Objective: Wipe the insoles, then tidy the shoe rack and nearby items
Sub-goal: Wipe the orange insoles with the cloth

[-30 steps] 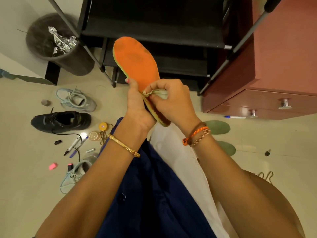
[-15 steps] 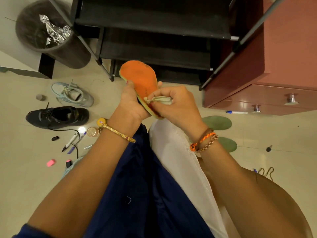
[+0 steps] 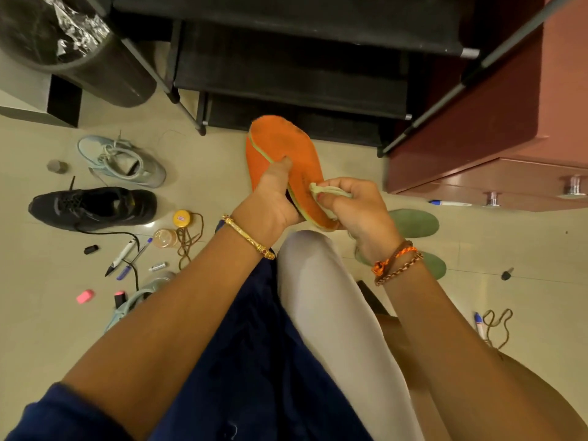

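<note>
I hold an orange insole (image 3: 281, 144) with a green edge above the floor, its toe pointing at the black shoe rack (image 3: 286, 74). My left hand (image 3: 273, 194) grips its left side, thumb on the orange face. My right hand (image 3: 353, 205) pinches a small pale cloth (image 3: 321, 190) against the insole's lower right part. Two green insoles (image 3: 413, 222) (image 3: 434, 265) lie on the floor under my right wrist.
On the floor to the left lie a black shoe (image 3: 92, 206), a pale blue sneaker (image 3: 122, 160), a second pale sneaker (image 3: 136, 300), pens, laces, a yellow lid and pink bits. A dark bin (image 3: 79, 52) stands far left. A red-brown drawer cabinet (image 3: 496, 148) stands right.
The insole has dropped lower and turned, so more of its orange face shows. My right hand with the cloth has slid toward the heel end. The view has tilted down.
</note>
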